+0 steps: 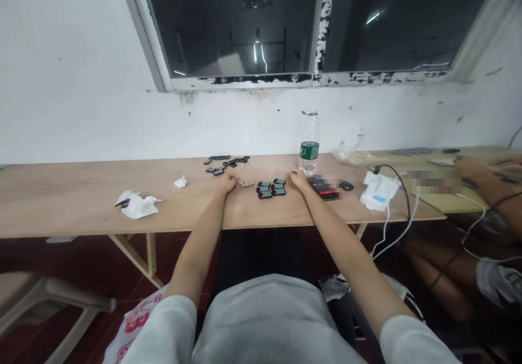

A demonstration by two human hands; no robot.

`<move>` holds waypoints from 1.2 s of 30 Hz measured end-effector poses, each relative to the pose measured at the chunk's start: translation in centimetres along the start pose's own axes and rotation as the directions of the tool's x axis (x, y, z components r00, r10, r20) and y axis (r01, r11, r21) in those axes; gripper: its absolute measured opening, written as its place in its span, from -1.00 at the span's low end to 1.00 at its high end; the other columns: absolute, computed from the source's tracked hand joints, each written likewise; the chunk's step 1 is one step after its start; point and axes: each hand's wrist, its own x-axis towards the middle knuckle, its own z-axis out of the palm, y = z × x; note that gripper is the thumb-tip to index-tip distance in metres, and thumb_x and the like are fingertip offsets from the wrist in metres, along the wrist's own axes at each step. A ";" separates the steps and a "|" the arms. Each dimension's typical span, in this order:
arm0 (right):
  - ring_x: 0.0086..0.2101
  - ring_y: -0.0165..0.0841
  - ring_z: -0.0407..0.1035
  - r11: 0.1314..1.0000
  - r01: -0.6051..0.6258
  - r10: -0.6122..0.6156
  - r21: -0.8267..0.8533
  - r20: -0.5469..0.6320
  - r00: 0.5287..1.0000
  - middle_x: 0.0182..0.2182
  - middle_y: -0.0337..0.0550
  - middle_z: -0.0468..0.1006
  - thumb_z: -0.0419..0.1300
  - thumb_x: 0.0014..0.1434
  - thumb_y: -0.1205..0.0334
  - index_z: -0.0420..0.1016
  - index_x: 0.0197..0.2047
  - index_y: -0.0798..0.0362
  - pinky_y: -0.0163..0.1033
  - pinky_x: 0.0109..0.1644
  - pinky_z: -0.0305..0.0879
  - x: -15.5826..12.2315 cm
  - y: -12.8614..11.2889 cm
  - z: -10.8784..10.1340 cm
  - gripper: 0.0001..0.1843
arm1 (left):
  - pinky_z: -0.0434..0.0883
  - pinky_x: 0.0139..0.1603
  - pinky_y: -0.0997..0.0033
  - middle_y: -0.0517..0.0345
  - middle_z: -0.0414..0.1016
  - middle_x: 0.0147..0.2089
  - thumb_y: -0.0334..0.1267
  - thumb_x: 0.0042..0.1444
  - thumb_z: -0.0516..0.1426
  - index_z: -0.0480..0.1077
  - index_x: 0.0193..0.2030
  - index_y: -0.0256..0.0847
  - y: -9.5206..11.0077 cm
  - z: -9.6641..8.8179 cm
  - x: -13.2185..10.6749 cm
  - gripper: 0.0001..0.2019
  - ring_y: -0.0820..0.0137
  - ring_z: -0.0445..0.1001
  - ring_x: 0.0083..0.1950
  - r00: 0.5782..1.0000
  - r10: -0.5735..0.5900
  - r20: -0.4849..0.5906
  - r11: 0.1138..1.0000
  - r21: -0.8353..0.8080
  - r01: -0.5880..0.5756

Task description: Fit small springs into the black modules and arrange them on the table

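My left hand [229, 181] rests on the wooden table, its fingers loosely apart and nothing visible in them. Just right of its fingertips lies a short row of small beige pieces [246, 183]. In the middle, several small black pieces with grey faces [265, 190] are laid out in two columns. On their other side, my right hand [298, 179] lies on the tabletop, fingers pointing inward and loosely open. A phone-like black slab [324, 188] sits beside that wrist. Behind my left hand is a loose group of more black pieces [222, 164] with tiny white bits [247, 163].
A water bottle [309, 149] stands near the wall. Right of it are a clear plastic bag [348, 149], a black mouse-like object [347, 186] and a white power strip [378, 191] with cables. Crumpled tissues [141, 205] lie left. Another person's hand [468, 167] is far right.
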 end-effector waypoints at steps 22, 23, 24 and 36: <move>-0.16 -0.18 0.58 0.999 0.030 -0.029 -0.016 0.008 1.000 -0.32 -0.07 0.71 0.13 0.10 0.28 0.62 -0.36 0.06 -0.11 0.11 0.46 -0.2 -0.2 0.2 -0.79 | 0.54 0.11 0.24 0.01 0.72 -0.12 -0.25 0.22 0.20 0.67 -0.25 -0.19 -0.3 0.8 0.4 -0.82 0.13 0.66 -0.03 0.968 0.194 0.156 0.981 -0.049 -0.189; -0.16 -0.18 0.58 0.999 0.034 -0.034 -0.018 0.008 0.999 -0.32 -0.07 0.71 0.13 0.10 0.29 0.62 -0.37 0.06 -0.11 0.12 0.46 -0.2 -0.3 0.2 -0.80 | 0.54 0.13 0.23 0.02 0.72 -0.11 -0.24 0.22 0.20 0.67 -0.23 -0.18 -0.4 0.8 0.4 -0.82 0.13 0.65 -0.02 0.965 0.203 0.168 0.979 -0.053 -0.197; -0.15 -0.18 0.58 0.999 0.039 -0.039 -0.020 0.006 0.999 -0.31 -0.06 0.71 0.13 0.09 0.30 0.62 -0.38 0.05 -0.11 0.13 0.45 -0.3 -0.4 0.2 -0.80 | 0.54 0.14 0.23 0.03 0.72 -0.09 -0.22 0.22 0.21 0.67 -0.21 -0.17 -0.4 0.8 0.5 -0.82 0.13 0.65 0.00 0.961 0.213 0.178 0.977 -0.056 -0.206; -0.14 -0.19 0.58 0.999 0.031 -0.031 -0.024 0.032 0.999 -0.27 -0.03 0.73 0.13 0.12 0.30 0.64 -0.37 0.08 -0.11 0.15 0.43 -0.6 -0.8 0.1 -0.78 | 0.57 0.07 0.18 0.00 0.70 -0.19 -0.21 0.14 0.21 0.61 -0.23 -0.18 -0.8 0.7 0.7 -0.84 0.14 0.64 -0.08 0.965 0.208 0.162 0.977 0.002 -0.211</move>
